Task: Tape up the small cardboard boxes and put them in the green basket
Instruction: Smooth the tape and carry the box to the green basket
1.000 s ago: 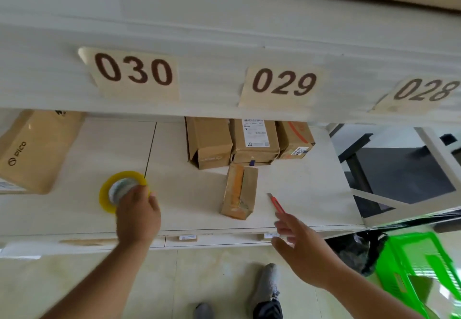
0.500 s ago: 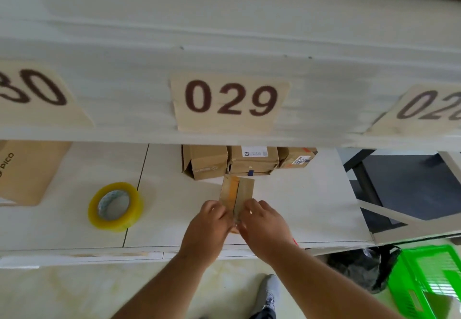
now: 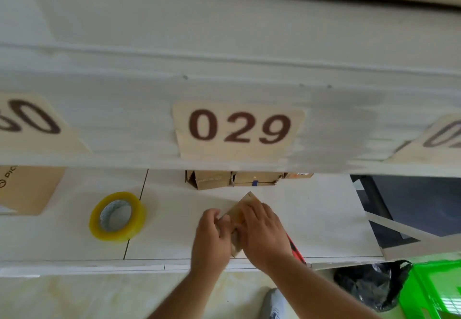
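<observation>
Left hand: our left hand (image 3: 212, 237) curls round the left side of the small cardboard box (image 3: 240, 212), thumb and fingers pinching its edge.
Right hand: our right hand (image 3: 263, 235) lies over the right side of the same box, fingers bent down on its top face and gripping it.
Small box: it sits on the white shelf (image 3: 324, 219) near the front edge, turned at an angle, mostly hidden under both hands; only its far corner shows clearly.
Tape roll: the yellow tape roll (image 3: 117, 216) lies flat on the shelf, well to the left of our hands, touched by nothing.
Other boxes: a row of cardboard boxes (image 3: 232, 180) stands at the back of the shelf, below the 029 label (image 3: 239, 129).
Cutter: a red cutter (image 3: 295, 249) lies just beside our right wrist, partly hidden.
Green basket: the green basket (image 3: 434, 291) stands on the floor at lower right, next to a black bag (image 3: 369, 283).
Large box: a bigger cardboard box (image 3: 27, 189) sits at far left.
</observation>
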`<act>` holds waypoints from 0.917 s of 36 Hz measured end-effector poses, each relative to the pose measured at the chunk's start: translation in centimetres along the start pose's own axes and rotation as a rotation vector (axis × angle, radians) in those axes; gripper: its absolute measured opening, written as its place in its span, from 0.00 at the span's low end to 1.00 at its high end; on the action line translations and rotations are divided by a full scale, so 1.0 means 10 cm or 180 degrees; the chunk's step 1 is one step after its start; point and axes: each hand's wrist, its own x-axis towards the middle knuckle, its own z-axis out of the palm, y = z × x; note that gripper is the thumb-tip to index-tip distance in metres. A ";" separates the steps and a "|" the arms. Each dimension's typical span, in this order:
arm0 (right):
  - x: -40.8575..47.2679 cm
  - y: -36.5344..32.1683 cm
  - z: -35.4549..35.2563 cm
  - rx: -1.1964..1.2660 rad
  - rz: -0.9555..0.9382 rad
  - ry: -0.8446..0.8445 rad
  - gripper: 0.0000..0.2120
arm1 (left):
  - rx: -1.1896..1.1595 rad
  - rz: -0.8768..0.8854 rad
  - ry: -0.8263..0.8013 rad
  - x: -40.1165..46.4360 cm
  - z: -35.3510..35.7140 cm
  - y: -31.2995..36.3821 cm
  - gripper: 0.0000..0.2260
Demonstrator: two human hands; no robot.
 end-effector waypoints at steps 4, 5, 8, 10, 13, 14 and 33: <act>0.00 -0.02 0.27 -0.0416 0.0113 0.0203 0.31 | -0.0131 -0.0171 0.0201 -0.11 0.26 -0.01 0.12; 0.00 -0.02 0.31 -0.0520 0.0149 0.0287 0.31 | -0.0058 -0.0114 0.0260 -0.11 0.27 -0.04 0.12; 0.08 0.01 0.30 -0.0523 0.0164 0.0281 0.33 | 0.0298 -0.0014 0.0145 -0.07 0.26 -0.07 0.13; 0.13 -0.02 0.17 -0.0427 0.0308 0.0071 0.38 | 0.0431 -0.0047 0.0067 -0.05 0.25 -0.06 0.14; 0.25 -0.05 0.02 -0.0368 0.0766 -0.0327 0.38 | 0.0446 -0.0107 0.0014 -0.05 0.25 -0.08 0.17; 0.30 -0.05 -0.03 -0.0387 0.0914 -0.0353 0.37 | 0.0450 -0.0139 -0.0025 -0.05 0.24 -0.08 0.18; 0.67 0.34 -0.24 0.1378 0.1437 -0.1080 0.35 | 0.1295 -0.0107 -0.0272 -0.04 0.14 0.05 0.18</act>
